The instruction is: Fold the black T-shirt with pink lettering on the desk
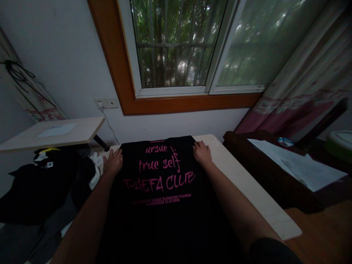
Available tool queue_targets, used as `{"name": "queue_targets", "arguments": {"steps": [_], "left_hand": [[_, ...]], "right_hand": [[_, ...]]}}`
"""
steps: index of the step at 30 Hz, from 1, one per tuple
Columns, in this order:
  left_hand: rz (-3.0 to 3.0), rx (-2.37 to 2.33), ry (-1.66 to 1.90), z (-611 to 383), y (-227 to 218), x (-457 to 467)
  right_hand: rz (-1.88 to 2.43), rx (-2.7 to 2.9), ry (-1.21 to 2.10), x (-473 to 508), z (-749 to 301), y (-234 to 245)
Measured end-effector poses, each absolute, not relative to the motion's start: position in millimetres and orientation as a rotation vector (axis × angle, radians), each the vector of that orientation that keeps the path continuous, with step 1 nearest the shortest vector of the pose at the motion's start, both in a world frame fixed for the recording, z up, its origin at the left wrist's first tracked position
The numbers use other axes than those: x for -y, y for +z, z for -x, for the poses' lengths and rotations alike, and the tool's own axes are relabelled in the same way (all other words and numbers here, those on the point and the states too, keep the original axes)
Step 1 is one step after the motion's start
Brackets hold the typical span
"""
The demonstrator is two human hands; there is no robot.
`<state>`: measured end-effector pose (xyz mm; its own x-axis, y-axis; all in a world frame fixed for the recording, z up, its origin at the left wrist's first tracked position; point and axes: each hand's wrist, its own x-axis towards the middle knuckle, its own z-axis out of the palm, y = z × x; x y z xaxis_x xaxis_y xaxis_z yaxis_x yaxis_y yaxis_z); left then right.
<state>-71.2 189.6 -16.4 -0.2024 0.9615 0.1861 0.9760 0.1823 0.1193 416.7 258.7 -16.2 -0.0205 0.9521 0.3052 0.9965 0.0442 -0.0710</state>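
A black garment with pink lettering, seemingly a T-shirt, lies spread over a pale table, its far edge running straight across. At its far left corner my left hand rests palm down, fingers stretched out against the fabric's edge. My right hand lies on the far right corner with its fingers extended and slightly apart. Both hands touch the cloth. The near part of the garment runs out of the bottom of the view.
A pile of dark clothes sits at the left, below a wooden shelf board bearing a paper sheet. On the right, a dark brown piece of furniture holds white paper. A wall and window stand behind the table.
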Motion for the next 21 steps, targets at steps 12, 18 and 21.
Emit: {"name": "queue_targets", "arguments": {"steps": [12,18,21], "left_hand": [[1.975,2.168,-0.304,57.0,-15.3,-134.8],[2.055,2.056,-0.302,60.9,-19.4,-73.8],[2.134,1.992,-0.3,65.0,-17.5,-47.9]], "right_hand": [[1.909,2.069,-0.287,-219.3,-417.9,-14.4],[1.831,2.141,-0.296,-177.2,-431.9,-15.0],[1.818,2.162,-0.321,-159.2,-440.1,-15.6]]}}
